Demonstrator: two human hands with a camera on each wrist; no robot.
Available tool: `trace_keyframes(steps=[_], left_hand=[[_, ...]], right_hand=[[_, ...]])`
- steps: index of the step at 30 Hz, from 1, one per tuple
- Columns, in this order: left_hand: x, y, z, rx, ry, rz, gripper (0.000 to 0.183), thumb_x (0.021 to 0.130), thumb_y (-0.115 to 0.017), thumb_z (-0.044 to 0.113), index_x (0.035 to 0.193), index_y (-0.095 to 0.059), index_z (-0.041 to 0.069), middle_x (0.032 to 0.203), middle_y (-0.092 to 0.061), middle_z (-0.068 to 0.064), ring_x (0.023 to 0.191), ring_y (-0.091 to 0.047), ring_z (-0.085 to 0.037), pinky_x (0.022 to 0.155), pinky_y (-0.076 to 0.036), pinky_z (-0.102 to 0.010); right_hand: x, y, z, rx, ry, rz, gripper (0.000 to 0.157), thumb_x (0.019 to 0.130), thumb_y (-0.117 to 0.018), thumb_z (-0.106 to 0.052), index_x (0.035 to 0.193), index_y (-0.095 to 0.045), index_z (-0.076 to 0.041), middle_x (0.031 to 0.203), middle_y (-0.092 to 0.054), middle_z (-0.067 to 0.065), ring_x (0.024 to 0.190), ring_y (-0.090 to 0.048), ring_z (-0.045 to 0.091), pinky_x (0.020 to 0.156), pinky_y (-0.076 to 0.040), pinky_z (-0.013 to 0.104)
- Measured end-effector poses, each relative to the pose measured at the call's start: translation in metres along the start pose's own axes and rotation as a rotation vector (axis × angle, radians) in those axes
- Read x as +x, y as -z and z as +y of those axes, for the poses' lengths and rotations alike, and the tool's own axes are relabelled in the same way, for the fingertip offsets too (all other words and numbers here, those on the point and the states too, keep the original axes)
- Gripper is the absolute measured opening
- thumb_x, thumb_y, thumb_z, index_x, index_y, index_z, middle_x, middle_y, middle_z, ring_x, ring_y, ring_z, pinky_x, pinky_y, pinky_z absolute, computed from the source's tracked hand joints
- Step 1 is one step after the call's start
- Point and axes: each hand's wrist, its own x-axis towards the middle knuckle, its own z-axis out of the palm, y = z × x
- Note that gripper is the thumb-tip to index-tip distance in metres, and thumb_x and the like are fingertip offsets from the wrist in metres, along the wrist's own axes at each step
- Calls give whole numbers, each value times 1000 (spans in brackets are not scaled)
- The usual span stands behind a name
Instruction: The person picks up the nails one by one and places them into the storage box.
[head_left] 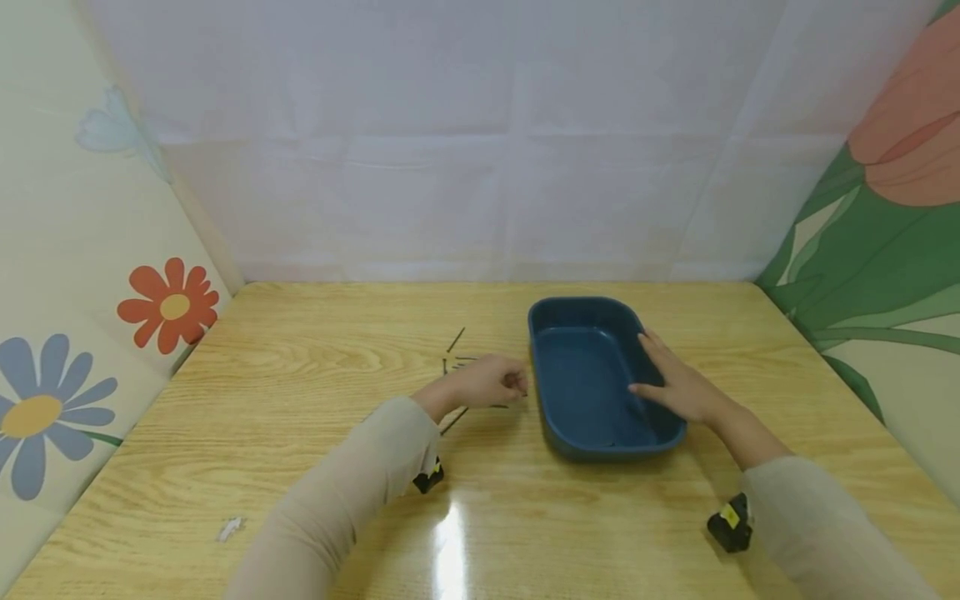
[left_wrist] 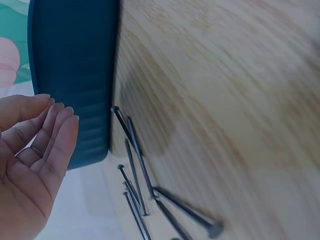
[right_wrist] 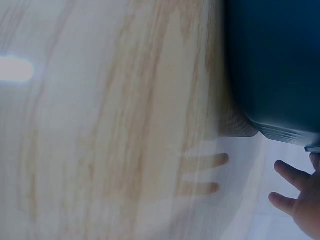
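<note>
Beside the left wall of a dark blue rectangular tub (head_left: pixel 600 454), my left hand (head_left: pixel 491 382) hovers with loosely bent fingers. In the left wrist view its thumb and fingertips come close together, and nothing shows between them. Several long dark nails (left_wrist: pixel 137 150) with flat heads lie scattered on the table below and beside that hand; the forearm and hand hide part of them in the head view. My right hand (head_left: pixel 678 387) is at the tub's right rim, fingers spread and fairly straight, thumb reaching over the inside. The right wrist view shows only some of its fingertips (right_wrist: pixel 285 172), beyond the tub.
The wood-grain table (head_left: pixel 300 333) meets a white cloth (head_left: pixel 450 208) at the back. Flowered panels (head_left: pixel 52 417) stand at both sides. A small pale scrap or mark (head_left: pixel 231 527) is at the front left of the table. Black wrist devices (head_left: pixel 731 525) hang under both sleeves.
</note>
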Motion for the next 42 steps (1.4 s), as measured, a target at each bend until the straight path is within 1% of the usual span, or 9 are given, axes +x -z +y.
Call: trace_keyframes(steps=[7, 14, 22, 30, 37, 42], left_hand=[[-3, 0, -8, 69, 18, -5, 11, 83, -52, 4, 92, -59, 5, 85, -56, 2, 81, -52, -10, 69, -43, -22], [-5, -1, -16, 76, 45, -17, 9, 83, -54, 6, 90, -59, 5, 86, -57, 1, 83, -53, -12, 70, -44, -23], [-8, -2, -18, 93, 77, -25, 12, 83, -50, 2, 88, -59, 7, 89, -57, -1, 86, -54, -15, 73, -44, -24], [-7, -2, -21, 136, 81, -27, 13, 81, -51, 0, 89, -59, 6, 90, -58, -2, 88, -54, -16, 74, -44, -25], [-9, -2, -21, 147, 91, -25, 11, 82, -53, 2, 90, -59, 6, 90, -57, -2, 86, -54, -16, 73, -44, -24], [-9, -2, -23, 165, 95, -30, 12, 80, -55, 3, 91, -59, 6, 90, -58, -2, 86, -54, -16, 73, -44, -24]], right_hand=[[0, 1, 1, -5, 0, 1, 82, 85, -52, -33, 137, 3, -2, 141, 13, 15, 125, 1, 40, 93, -9, 60], [0, 0, 1, -12, 5, 5, 82, 85, -52, -33, 137, 3, -2, 141, 12, 15, 125, 1, 41, 93, -10, 60], [0, -1, 0, -9, 7, 6, 82, 85, -53, -32, 137, 2, -2, 141, 12, 15, 125, 0, 41, 93, -9, 59], [0, 0, 0, -6, 2, 7, 82, 85, -53, -33, 137, 2, -1, 141, 12, 16, 125, 1, 41, 93, -9, 59], [0, -1, 0, 2, 5, 10, 81, 85, -53, -31, 137, 2, 0, 141, 11, 17, 124, 0, 42, 93, -9, 59], [0, -1, 0, 3, 7, 11, 81, 85, -53, -30, 137, 2, 0, 141, 11, 17, 124, 1, 42, 93, -8, 59]])
